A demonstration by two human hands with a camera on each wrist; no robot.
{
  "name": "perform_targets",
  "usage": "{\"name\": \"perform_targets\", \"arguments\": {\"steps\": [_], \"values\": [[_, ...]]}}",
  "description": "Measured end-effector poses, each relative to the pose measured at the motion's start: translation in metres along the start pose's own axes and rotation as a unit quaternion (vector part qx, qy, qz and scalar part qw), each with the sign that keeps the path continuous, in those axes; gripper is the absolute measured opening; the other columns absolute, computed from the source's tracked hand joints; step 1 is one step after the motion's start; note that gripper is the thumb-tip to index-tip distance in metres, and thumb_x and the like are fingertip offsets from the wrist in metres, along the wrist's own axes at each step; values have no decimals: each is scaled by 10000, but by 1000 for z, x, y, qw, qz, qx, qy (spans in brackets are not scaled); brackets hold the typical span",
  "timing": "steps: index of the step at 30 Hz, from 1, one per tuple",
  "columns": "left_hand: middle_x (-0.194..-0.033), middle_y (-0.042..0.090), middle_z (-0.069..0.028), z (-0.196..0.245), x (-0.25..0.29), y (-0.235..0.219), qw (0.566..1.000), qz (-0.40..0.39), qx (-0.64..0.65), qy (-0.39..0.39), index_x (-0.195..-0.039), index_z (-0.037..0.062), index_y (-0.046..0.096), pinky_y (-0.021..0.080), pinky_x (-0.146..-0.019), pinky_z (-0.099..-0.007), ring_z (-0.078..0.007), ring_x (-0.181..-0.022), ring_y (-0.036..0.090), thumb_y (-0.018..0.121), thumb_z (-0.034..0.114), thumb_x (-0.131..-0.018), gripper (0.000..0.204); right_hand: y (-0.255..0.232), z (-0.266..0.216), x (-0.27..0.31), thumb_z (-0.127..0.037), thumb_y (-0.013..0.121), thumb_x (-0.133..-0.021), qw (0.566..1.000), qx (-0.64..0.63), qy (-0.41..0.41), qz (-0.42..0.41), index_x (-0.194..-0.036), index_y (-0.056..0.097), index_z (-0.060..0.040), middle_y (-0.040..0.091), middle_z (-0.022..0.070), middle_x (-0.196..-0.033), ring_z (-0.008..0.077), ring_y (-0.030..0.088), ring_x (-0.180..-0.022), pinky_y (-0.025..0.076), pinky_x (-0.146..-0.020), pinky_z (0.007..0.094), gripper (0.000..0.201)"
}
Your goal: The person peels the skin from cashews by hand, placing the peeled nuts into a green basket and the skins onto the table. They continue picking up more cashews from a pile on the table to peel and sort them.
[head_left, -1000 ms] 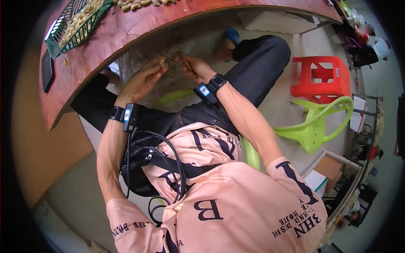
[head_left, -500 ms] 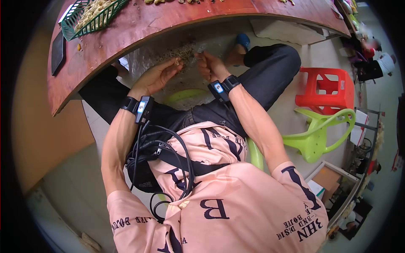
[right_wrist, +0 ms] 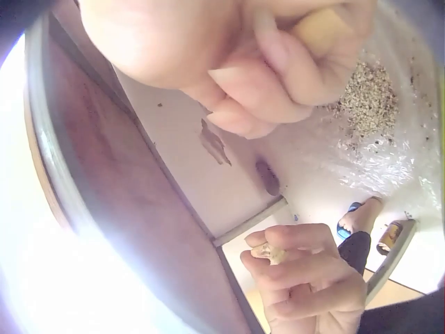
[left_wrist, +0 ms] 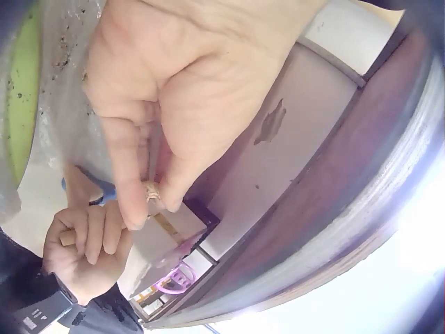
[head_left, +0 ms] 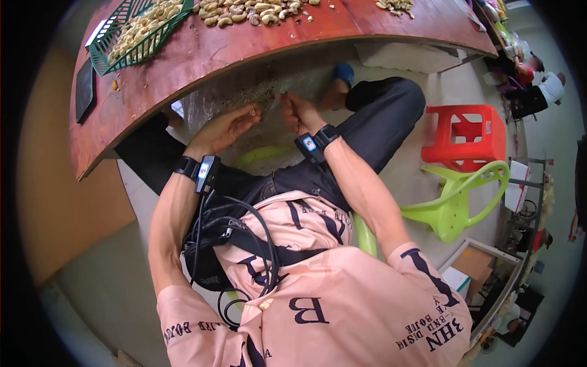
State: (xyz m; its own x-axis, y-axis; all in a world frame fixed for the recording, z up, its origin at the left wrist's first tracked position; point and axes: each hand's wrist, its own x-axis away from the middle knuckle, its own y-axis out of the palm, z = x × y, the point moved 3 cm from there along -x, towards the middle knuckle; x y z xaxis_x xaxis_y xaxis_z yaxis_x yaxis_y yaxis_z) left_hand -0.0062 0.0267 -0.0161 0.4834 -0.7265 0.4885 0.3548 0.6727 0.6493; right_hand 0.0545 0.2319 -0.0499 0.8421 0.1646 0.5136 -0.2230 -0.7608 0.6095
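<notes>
The left hand [head_left: 227, 129] pinches a small pale nut [left_wrist: 151, 191] between thumb and fingertips, below the table edge. In the right wrist view, that nut [right_wrist: 270, 252] looks rough, with ragged bits on it. The right hand [head_left: 301, 115] is a short way to the right, its fingers curled round a light wooden handle [right_wrist: 323, 31]. The handle's end [left_wrist: 67, 237] pokes out of the fist in the left wrist view. Whatever the handle carries is hard to make out. The two hands are apart.
On the red-brown table [head_left: 275, 46] are a green basket [head_left: 136, 58] of nuts, loose nuts [head_left: 244, 11] and a dark tray [head_left: 85, 92]. Crumbs [right_wrist: 368, 101] lie on plastic sheeting below. A red stool [head_left: 468, 134] and green seat [head_left: 452, 199] stand at right.
The head view has shifted, showing more loose nuts on the table. Both hands keep their holds, with a small gap between them.
</notes>
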Motion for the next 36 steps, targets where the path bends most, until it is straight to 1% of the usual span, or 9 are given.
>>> {"name": "perform_targets", "arguments": {"steps": [5, 8, 14, 17, 20, 23, 29, 35, 36], "values": [[-1126, 624, -125, 5, 0, -7, 999, -2, 38, -18, -1172, -12, 563, 550, -794, -177, -169, -1020, 630, 584, 149, -939, 283, 10, -4, 2, -383, 353, -1023, 992, 17, -3, -123, -1262, 480, -73, 374, -46, -598, 51, 306, -418, 230, -373, 203, 412], [-1136, 618, -131, 3, -1, -7, 998, 42, 32, -20, -1203, -15, 545, 551, -795, -173, -181, -1049, 621, 577, 143, -942, 307, 15, -13, 4, -382, 332, -1029, 975, 184, -45, -119, -1332, 443, -37, 343, -42, -574, 48, 295, -420, 228, -380, 208, 472], [-1157, 610, -126, 1, -10, -23, 1000, 13, 6, -15, -1226, 15, 539, 534, -849, -199, -187, -1051, 614, 588, 178, -941, 332, 28, -13, 12, -341, 286, -1041, 975, 170, -31, -136, -1354, 432, -7, 340, -35, -567, 49, 263, -415, 225, -398, 209, 481], [-1154, 615, -101, 0, -9, -25, 998, 42, -5, -39, -1213, 33, 553, 519, -872, -223, -176, -1038, 615, 604, 205, -933, 332, 29, -10, 9, -328, 300, -1025, 968, 194, -40, -152, -1232, 487, 29, 378, -20, -537, 53, 283, -408, 239, -399, 227, 453], [-1139, 625, -70, 4, -2, -11, 997, 38, -34, -53, -1191, 45, 569, 504, -875, -233, -168, -1041, 612, 602, 215, -935, 309, 32, -1, 10, -334, 307, -1022, 943, 290, -20, -163, -1088, 524, -1, 401, -10, -536, 57, 287, -406, 243, -399, 235, 402], [-1140, 630, -40, -2, -9, -24, 997, 17, -51, -60, -1172, 63, 590, 474, -889, -224, -152, -1073, 593, 594, 224, -940, 282, 37, 8, 11, -351, 321, -1017, 923, 352, 9, -156, -978, 530, -36, 425, -4, -532, 63, 299, -402, 253, -401, 245, 380], [-1137, 633, -32, -2, -6, -25, 987, 48, -113, -105, -1152, 70, 612, 458, -902, -228, -143, -1070, 593, 611, 245, -927, 285, 43, 11, 17, -384, 355, -1006, 892, 421, -8, -161, -1034, 542, -69, 435, -17, -522, 70, 330, -419, 277, -412, 252, 367], [-1087, 649, -27, -4, -4, -11, 975, -3, -176, -133, -1155, 77, 615, 468, -884, -261, -144, -1018, 615, 616, 288, -922, 314, 43, 12, 19, -336, 368, -1019, 870, 475, -18, -129, -1143, 535, -46, 432, -8, -537, 87, 357, -452, 285, -438, 261, 357], [-1090, 648, -26, -5, -4, -10, 974, -6, -181, -136, -1164, 78, 613, 471, -875, -257, -142, -1014, 617, 613, 294, -924, 323, 41, 14, 18, -357, 375, -1010, 860, 492, -17, -132, -1202, 520, -53, 449, 5, -548, 99, 394, -472, 314, -465, 271, 388]]}}
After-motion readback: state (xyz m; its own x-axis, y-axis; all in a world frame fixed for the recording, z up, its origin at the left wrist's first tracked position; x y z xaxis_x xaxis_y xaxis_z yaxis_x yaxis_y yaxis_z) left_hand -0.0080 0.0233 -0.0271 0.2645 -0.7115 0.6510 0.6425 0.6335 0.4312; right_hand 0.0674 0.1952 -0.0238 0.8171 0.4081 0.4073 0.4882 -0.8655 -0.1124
